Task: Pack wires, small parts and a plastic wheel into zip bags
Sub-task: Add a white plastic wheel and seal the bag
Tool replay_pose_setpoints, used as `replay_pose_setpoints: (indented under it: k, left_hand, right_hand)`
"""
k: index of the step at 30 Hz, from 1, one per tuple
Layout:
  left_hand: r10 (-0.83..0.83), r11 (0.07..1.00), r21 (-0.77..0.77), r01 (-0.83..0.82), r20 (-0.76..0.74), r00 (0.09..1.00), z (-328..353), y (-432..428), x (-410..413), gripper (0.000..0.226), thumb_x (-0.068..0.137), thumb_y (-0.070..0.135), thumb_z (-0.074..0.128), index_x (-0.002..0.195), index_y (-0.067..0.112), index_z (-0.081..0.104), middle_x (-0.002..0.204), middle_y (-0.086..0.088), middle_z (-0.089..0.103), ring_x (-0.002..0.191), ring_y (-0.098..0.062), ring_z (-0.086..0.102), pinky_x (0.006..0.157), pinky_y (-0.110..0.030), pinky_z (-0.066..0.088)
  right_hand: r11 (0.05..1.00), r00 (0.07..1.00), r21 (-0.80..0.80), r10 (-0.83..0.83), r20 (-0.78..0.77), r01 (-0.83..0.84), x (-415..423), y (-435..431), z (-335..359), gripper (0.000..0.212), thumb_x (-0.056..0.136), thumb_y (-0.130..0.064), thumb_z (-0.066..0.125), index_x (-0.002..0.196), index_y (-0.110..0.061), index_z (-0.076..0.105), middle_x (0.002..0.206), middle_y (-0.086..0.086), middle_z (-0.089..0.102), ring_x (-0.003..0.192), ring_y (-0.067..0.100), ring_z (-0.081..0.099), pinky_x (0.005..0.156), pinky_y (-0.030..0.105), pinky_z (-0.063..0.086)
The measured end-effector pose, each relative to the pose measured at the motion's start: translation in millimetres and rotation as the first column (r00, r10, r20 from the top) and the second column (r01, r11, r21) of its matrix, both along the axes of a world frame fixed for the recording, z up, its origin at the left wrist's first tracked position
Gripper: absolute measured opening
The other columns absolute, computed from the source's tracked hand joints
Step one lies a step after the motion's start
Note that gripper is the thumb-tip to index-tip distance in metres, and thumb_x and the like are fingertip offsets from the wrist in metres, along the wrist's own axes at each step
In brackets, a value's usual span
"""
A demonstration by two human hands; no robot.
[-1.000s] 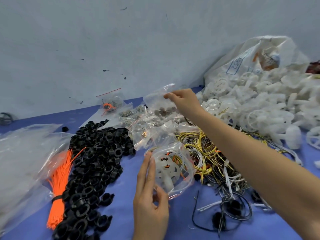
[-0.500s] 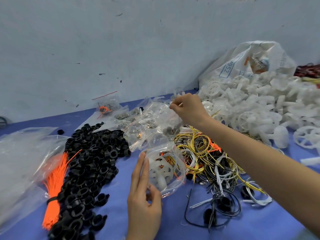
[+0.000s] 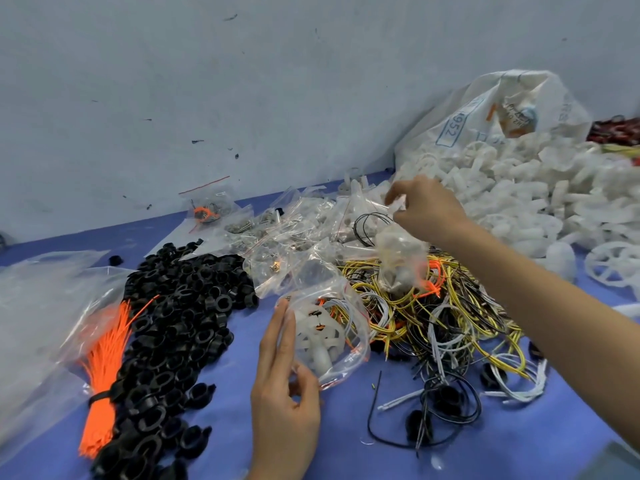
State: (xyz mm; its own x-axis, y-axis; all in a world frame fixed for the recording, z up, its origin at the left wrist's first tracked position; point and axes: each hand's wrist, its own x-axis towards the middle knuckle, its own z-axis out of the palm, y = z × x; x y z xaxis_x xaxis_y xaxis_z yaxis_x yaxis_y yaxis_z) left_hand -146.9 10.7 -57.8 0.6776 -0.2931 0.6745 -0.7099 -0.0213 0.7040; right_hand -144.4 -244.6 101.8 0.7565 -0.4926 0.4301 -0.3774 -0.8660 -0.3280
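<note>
Far left, we see a large clear plastic bag [image 3: 38,306] lying slack on the blue table [image 3: 519,445]. Against its right edge lies a bundle of orange cable ties [image 3: 104,368], bound by a black band. Next comes a long heap of black plastic rings [image 3: 173,323], running from the near edge back toward the wall.

At centre, our left hand [image 3: 284,400] holds a zip bag [image 3: 329,327] upright just above the table: fingers straight along the bag's left side, thumb pinching its lower edge. Inside we make out a white plastic wheel [image 3: 318,337] with small orange-and-black pieces on it, and a few wires behind.

Behind that bag sits a scatter of small zip bags [image 3: 277,233] with metal parts; one further back holds something orange.

Right of centre, a tangle of yellow, black and white wires [image 3: 433,317] spreads over the table. Above it our right hand [image 3: 426,206] pinches the top of a second small bag [image 3: 401,265], which hangs down, filled with pale parts we cannot identify.

Far right, a mound of white plastic wheels [image 3: 536,202] spills from a printed white sack [image 3: 485,109].
</note>
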Motion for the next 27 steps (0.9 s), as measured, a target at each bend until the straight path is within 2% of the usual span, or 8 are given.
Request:
replay_pose_setpoints:
  k: [3,6,10,14,18,21,24,27]
  left_hand:
    - [-0.005,1.0,0.001,0.005,0.0,1.0,-0.3,-1.2,0.0,0.066,0.088,-0.007,0.047,0.145,0.022,0.038,0.152,0.025,0.029,0.052,-0.01,0.041,0.04,-0.038,0.047]
    - [-0.003,1.0,0.001,0.003,0.002,1.0,0.0,-1.8,0.0,0.065,0.084,0.0,0.045,0.145,0.022,0.039,0.152,0.026,0.03,0.053,-0.009,0.042,0.04,-0.036,0.047]
    - [-0.01,1.0,-0.006,0.01,-0.007,1.0,-0.5,-0.7,0.1,0.065,0.084,-0.001,0.045,0.145,0.022,0.04,0.151,0.026,0.03,0.051,-0.011,0.04,0.04,-0.036,0.046]
    - [-0.027,1.0,0.003,0.027,-0.006,1.0,-0.2,-1.4,-0.6,0.068,0.087,-0.006,0.047,0.146,0.026,0.037,0.152,0.026,0.028,0.053,-0.01,0.041,0.042,-0.039,0.047]
    - [-0.014,1.0,0.009,0.014,-0.022,1.0,-2.2,-0.4,-0.7,0.072,0.088,-0.015,0.05,0.145,0.026,0.037,0.152,0.027,0.029,0.052,-0.012,0.042,0.042,-0.04,0.048]
    - [-0.008,1.0,0.008,0.008,-0.036,0.999,-2.2,-0.3,-1.0,0.078,0.085,-0.022,0.051,0.145,0.026,0.038,0.151,0.029,0.029,0.053,-0.011,0.042,0.042,-0.04,0.048]
    - [-0.008,1.0,0.02,0.009,-0.047,0.999,-0.2,-0.5,-1.4,0.079,0.085,-0.022,0.05,0.145,0.029,0.036,0.151,0.031,0.026,0.058,-0.006,0.046,0.045,-0.041,0.049]
    - [-0.018,0.999,0.031,0.02,-0.054,0.998,1.9,0.2,-1.8,0.08,0.085,-0.022,0.049,0.144,0.03,0.034,0.152,0.031,0.025,0.072,0.003,0.05,0.048,-0.042,0.05]
  right_hand:
    - [0.994,0.979,0.015,0.113,-0.167,-0.112,-3.7,-3.4,-10.7,0.036,0.082,-0.03,0.07,0.117,-0.026,0.061,0.128,0.008,0.048,0.113,0.024,0.05,0.097,0.037,0.043]
    - [0.966,0.867,0.112,0.257,-0.428,-0.231,-3.5,6.6,-28.1,0.073,0.072,-0.047,0.075,0.135,-0.031,0.044,0.142,0.002,0.04,0.122,0.022,0.046,0.1,0.037,0.039]
    - [0.99,0.769,-0.1,0.012,-0.639,-0.098,-4.3,8.0,-53.0,0.097,0.067,-0.052,0.077,0.146,-0.028,0.027,0.142,0.009,0.042,0.125,0.029,0.045,0.099,0.041,0.041]
    - [0.99,0.792,-0.142,-0.089,-0.604,0.002,-6.0,9.7,-53.7,0.059,0.075,-0.043,0.075,0.119,-0.012,0.051,0.112,0.007,0.06,0.098,0.026,0.057,0.078,0.034,0.048]
    - [0.969,0.834,-0.249,-0.137,-0.534,0.0,-8.4,9.6,-45.3,0.008,0.088,-0.018,0.056,0.087,-0.013,0.051,0.079,0.001,0.052,0.076,0.021,0.048,0.073,0.034,0.042]
    - [0.963,0.927,-0.265,-0.146,-0.347,0.052,-12.5,-4.1,-40.1,0.008,0.091,-0.024,0.048,0.09,-0.015,0.048,0.082,0.003,0.052,0.086,0.025,0.052,0.087,0.041,0.041]
    - [0.994,0.998,-0.106,0.0,0.06,0.006,-19.1,-14.5,-26.9,0.024,0.092,-0.02,0.052,0.112,-0.008,0.046,0.109,0.014,0.052,0.097,0.031,0.055,0.082,0.047,0.049]
    - [0.995,0.797,-0.011,0.088,0.598,-0.102,-30.9,-10.8,-10.5,0.022,0.096,-0.008,0.047,0.118,-0.005,0.044,0.107,0.015,0.056,0.082,0.031,0.063,0.064,0.04,0.053]
